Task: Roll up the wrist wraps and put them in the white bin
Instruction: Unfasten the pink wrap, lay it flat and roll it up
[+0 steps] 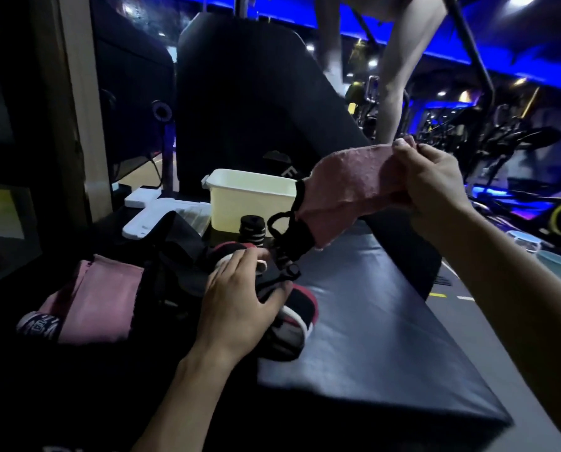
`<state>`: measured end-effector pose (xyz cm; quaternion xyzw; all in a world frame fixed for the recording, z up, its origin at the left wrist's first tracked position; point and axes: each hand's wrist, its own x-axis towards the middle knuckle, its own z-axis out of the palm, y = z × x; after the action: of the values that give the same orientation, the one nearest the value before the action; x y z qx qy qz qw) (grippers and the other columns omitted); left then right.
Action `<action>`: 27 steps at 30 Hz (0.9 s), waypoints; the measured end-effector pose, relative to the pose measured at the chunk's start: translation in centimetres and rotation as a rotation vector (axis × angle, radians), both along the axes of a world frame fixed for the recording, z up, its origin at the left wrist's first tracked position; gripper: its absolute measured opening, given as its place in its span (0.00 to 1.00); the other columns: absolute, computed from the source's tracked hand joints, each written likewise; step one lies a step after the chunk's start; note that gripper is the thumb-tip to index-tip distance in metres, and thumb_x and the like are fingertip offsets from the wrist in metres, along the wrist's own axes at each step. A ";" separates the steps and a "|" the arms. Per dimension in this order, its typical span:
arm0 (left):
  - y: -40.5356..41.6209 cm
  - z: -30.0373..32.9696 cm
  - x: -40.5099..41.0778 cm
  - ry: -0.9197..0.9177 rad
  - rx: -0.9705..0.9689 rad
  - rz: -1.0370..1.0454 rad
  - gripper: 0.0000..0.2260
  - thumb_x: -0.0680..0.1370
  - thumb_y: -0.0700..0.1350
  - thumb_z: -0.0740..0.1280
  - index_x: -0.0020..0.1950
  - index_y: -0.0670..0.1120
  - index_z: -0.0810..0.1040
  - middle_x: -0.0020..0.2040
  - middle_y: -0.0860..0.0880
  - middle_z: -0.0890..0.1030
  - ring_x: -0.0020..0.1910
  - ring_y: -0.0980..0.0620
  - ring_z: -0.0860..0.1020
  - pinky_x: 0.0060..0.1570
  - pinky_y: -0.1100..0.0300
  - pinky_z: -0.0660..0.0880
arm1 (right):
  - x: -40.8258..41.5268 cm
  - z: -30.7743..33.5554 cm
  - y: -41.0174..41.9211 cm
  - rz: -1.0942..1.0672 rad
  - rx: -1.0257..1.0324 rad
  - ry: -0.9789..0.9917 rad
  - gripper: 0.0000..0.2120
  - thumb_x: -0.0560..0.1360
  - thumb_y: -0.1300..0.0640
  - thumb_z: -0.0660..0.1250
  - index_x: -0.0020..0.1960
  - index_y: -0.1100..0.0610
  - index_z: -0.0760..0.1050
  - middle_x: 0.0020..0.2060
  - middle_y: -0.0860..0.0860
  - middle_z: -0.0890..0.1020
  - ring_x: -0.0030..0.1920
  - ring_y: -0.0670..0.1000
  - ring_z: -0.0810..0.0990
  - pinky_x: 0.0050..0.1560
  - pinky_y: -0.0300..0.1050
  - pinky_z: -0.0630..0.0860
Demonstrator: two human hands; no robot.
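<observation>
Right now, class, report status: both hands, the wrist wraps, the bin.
Right hand pinches pink wrist wrap, held up unrolled. Left hand rests on black-and-red wraps. White bin behind; contents unseen.

We see the pink wrist wrap (347, 187) as rough, nubbly cloth with a black fabric end and thin cord loop. The white bin (249, 203) looks like smooth plastic with a soft sheen. The worktop (370, 337) is dark padded vinyl, smooth and faintly glossy. The folded pink wrap (99, 298) seems matt woven cloth.
</observation>
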<state>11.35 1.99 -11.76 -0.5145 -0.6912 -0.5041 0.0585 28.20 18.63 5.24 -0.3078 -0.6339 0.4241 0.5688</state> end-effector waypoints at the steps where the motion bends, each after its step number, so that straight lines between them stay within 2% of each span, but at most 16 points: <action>1: 0.1 0.0 0.7 -0.003 -0.028 -0.006 0.20 0.73 0.62 0.70 0.58 0.52 0.76 0.54 0.54 0.79 0.56 0.48 0.78 0.58 0.46 0.76 | 0.6 0.1 -0.6 0.025 -0.031 0.021 0.10 0.81 0.51 0.68 0.43 0.53 0.76 0.34 0.46 0.75 0.31 0.44 0.78 0.28 0.51 0.82; 3: 0.4 -0.1 2.2 -0.016 -0.098 -0.033 0.23 0.74 0.63 0.72 0.63 0.53 0.75 0.57 0.52 0.80 0.59 0.46 0.77 0.62 0.48 0.73 | 1.6 0.0 -1.6 0.072 -0.093 0.064 0.09 0.82 0.53 0.67 0.44 0.54 0.76 0.36 0.48 0.75 0.29 0.43 0.79 0.24 0.47 0.80; 6: 1.0 -0.7 3.9 0.056 -0.211 -0.068 0.26 0.76 0.64 0.68 0.71 0.56 0.71 0.60 0.54 0.81 0.66 0.47 0.74 0.74 0.47 0.62 | 2.8 -0.2 -2.5 0.099 -0.179 0.110 0.10 0.82 0.53 0.67 0.43 0.56 0.74 0.38 0.50 0.73 0.33 0.48 0.80 0.25 0.61 0.81; 8: 1.4 -1.3 4.1 0.084 -0.349 -0.053 0.22 0.79 0.62 0.65 0.71 0.57 0.71 0.60 0.55 0.80 0.70 0.48 0.71 0.78 0.42 0.54 | 3.7 -0.4 -2.4 0.048 -0.190 0.090 0.10 0.82 0.53 0.67 0.43 0.55 0.74 0.38 0.50 0.73 0.36 0.50 0.79 0.30 0.66 0.80; 11: 1.8 -2.1 3.5 0.126 -0.445 -0.014 0.13 0.82 0.58 0.64 0.64 0.57 0.75 0.60 0.57 0.78 0.68 0.50 0.70 0.77 0.37 0.51 | 5.5 -0.2 -2.0 -0.057 -0.158 0.074 0.10 0.83 0.52 0.66 0.43 0.54 0.75 0.39 0.50 0.74 0.42 0.52 0.80 0.34 0.64 0.82; 13: 1.8 -2.5 3.1 0.148 -0.404 0.048 0.10 0.82 0.58 0.64 0.60 0.57 0.77 0.58 0.58 0.80 0.64 0.50 0.72 0.76 0.35 0.54 | 7.0 0.3 -1.6 -0.090 -0.158 0.090 0.11 0.83 0.52 0.66 0.43 0.55 0.74 0.40 0.50 0.76 0.45 0.55 0.81 0.37 0.65 0.83; 15: 1.7 -2.6 2.7 0.166 -0.333 0.125 0.10 0.81 0.57 0.65 0.60 0.57 0.79 0.59 0.57 0.80 0.63 0.48 0.73 0.75 0.36 0.55 | 8.3 0.8 -1.2 -0.085 -0.206 0.098 0.11 0.83 0.52 0.66 0.44 0.56 0.74 0.41 0.51 0.76 0.43 0.55 0.84 0.37 0.64 0.84; 19: 2.0 -2.4 3.2 0.152 -0.238 0.124 0.21 0.76 0.59 0.71 0.66 0.52 0.78 0.64 0.53 0.77 0.65 0.45 0.74 0.76 0.38 0.58 | 9.8 0.2 -0.8 0.013 -0.310 0.058 0.09 0.82 0.53 0.67 0.48 0.58 0.74 0.42 0.53 0.72 0.29 0.52 0.83 0.30 0.61 0.83; 22: 2.1 -1.6 4.8 0.126 -0.008 0.076 0.25 0.73 0.58 0.71 0.66 0.47 0.75 0.62 0.50 0.77 0.62 0.46 0.74 0.68 0.40 0.69 | 10.2 -0.7 -0.8 0.057 -0.352 0.000 0.08 0.81 0.52 0.68 0.52 0.58 0.75 0.45 0.55 0.74 0.34 0.55 0.82 0.27 0.59 0.82; 24: 2.0 -1.1 5.7 0.131 0.120 0.075 0.23 0.71 0.53 0.74 0.62 0.47 0.73 0.61 0.49 0.75 0.59 0.45 0.74 0.63 0.43 0.72 | 10.5 -1.1 -0.9 0.067 -0.368 -0.034 0.08 0.80 0.52 0.69 0.49 0.57 0.75 0.40 0.54 0.75 0.36 0.55 0.81 0.25 0.58 0.81; 27: 2.3 -1.2 6.4 0.200 0.110 0.026 0.29 0.67 0.47 0.80 0.65 0.47 0.73 0.64 0.49 0.74 0.62 0.44 0.73 0.66 0.47 0.69 | 10.7 -1.6 -1.1 0.131 -0.408 -0.073 0.08 0.80 0.53 0.68 0.47 0.56 0.75 0.33 0.52 0.79 0.31 0.52 0.82 0.25 0.55 0.81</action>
<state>17.77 4.31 -13.00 -0.5495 -0.6597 -0.4865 0.1619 38.86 17.56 3.62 -0.3898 -0.5737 0.5683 0.4427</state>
